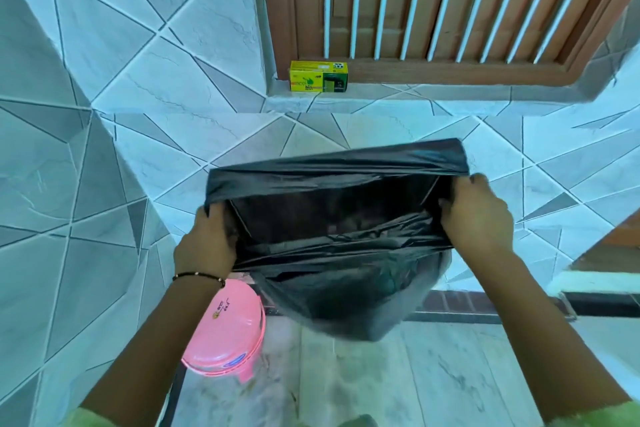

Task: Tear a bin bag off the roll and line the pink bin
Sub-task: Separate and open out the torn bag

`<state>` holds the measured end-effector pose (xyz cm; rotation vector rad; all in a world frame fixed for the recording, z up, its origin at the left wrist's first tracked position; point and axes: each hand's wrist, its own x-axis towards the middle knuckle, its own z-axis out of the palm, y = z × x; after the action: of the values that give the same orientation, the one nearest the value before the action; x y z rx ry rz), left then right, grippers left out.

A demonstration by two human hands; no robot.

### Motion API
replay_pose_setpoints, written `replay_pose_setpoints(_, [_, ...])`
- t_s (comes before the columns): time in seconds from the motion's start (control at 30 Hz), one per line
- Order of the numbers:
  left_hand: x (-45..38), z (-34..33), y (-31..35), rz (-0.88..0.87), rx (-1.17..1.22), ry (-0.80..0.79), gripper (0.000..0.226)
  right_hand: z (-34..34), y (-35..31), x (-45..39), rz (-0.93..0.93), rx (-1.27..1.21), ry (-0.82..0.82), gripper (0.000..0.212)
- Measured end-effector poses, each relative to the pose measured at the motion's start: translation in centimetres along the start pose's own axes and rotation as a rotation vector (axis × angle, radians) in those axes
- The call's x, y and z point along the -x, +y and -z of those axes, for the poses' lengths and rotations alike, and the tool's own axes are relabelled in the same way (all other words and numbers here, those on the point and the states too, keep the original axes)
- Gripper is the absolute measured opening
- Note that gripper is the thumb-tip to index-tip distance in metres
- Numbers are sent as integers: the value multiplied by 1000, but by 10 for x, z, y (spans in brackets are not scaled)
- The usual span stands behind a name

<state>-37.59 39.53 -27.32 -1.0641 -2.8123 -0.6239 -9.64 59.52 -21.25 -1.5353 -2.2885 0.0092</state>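
Observation:
A black bin bag [332, 218] hangs in the air in front of me with its mouth stretched wide. My left hand [207, 239] grips the left edge of the mouth and my right hand [476, 215] grips the right edge. The bag's closed bottom droops toward the floor. Below my left wrist a pink lid [228, 333] lies on the floor; whether the pink bin is under it, or behind the bag, I cannot tell. A yellow-green bin bag box [318, 76] stands on the window ledge above.
Grey and white tiled walls [104, 114] close in at left and straight ahead. A brown barred window [433, 10] sits above the ledge. Marble-patterned floor [450, 374] spreads below, with a dark step edge [485, 305] at right.

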Motion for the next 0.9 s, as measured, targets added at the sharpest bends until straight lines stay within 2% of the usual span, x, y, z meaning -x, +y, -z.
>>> replay_pose_setpoints(0.03, [1, 2, 1, 0, 35, 60, 49, 1, 2, 3, 4, -36, 64, 19])
replay_pose_setpoints(0.07, [4, 3, 1, -13, 26, 34, 51, 0, 5, 8, 13, -8, 46, 17])
replay_pose_setpoints(0.1, [7, -2, -3, -43, -50, -107, 56, -10, 13, 12, 19, 88, -83, 20])
replay_pose_setpoints(0.17, [16, -20, -14, -57, -292, -576, 57, -31, 29, 29, -21, 268, -517, 33])
replay_pose_setpoints(0.2, [23, -29, -19, -23, -356, -759, 56, -41, 38, 39, -65, 293, -689, 38])
replay_pose_setpoints(0.23, [30, -35, -21, -5, -378, -839, 56, -49, 46, 46, -97, 297, -786, 41])
replay_pose_setpoints(0.3, [36, -42, -23, -60, -397, -755, 49, -60, 55, 53, -146, 233, -773, 41])
replay_pose_setpoints(0.37, [37, -39, -18, -115, -435, -645, 49, -63, 57, 53, -114, 264, -735, 35])
replay_pose_setpoints(0.5, [34, -32, -18, -66, -398, -524, 51, -62, 51, 38, -33, 227, -622, 26])
replay_pose_setpoints(0.77, [58, -31, -67, 74, -394, -492, 41, -83, 10, 34, 63, 169, -594, 43])
replay_pose_setpoints(0.9, [58, -27, -101, 118, -350, -514, 47, -93, -23, 37, 98, 187, -605, 45])
